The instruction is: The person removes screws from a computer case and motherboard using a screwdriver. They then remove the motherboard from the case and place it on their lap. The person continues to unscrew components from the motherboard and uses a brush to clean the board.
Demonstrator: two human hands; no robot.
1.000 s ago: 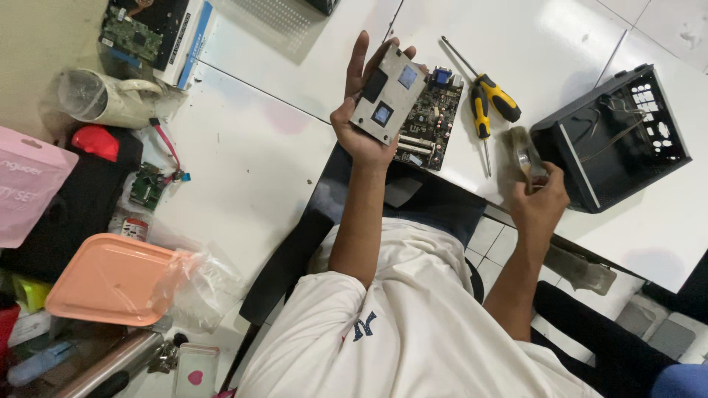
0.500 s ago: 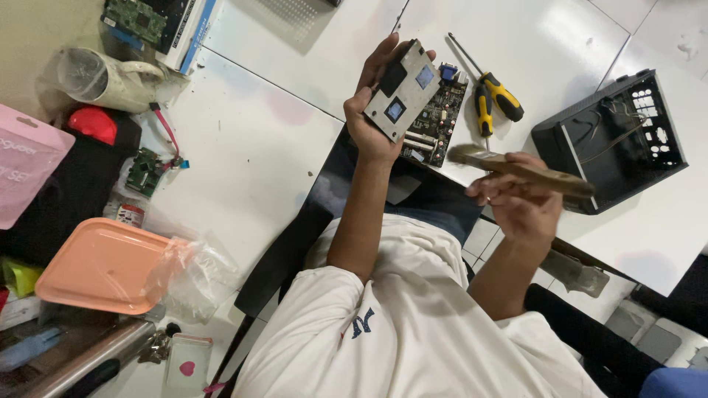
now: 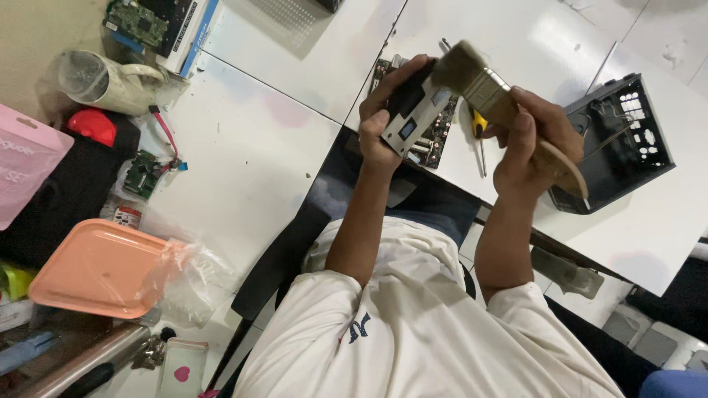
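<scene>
My left hand (image 3: 377,136) grips a small silver metal part (image 3: 410,122) with a dark square window, held up over the white table (image 3: 258,162). In my right hand (image 3: 535,140) is a flat paintbrush (image 3: 488,90) with a wooden handle. Its pale bristles rest against the upper end of the silver part. Beneath both hands a green circuit board (image 3: 440,142) lies on the table, and a yellow-handled screwdriver (image 3: 479,127) sits beside it.
A black perforated metal case (image 3: 623,140) stands at the right. On the left are an orange tray (image 3: 96,269), a crumpled clear plastic bag (image 3: 195,276), a pink package (image 3: 22,169), a small green board (image 3: 140,173) with red cable and a clear jug (image 3: 96,77).
My right hand has lifted the paintbrush off the table and brought its bristles up to the silver part. My left hand's fingers have curled around that part.
</scene>
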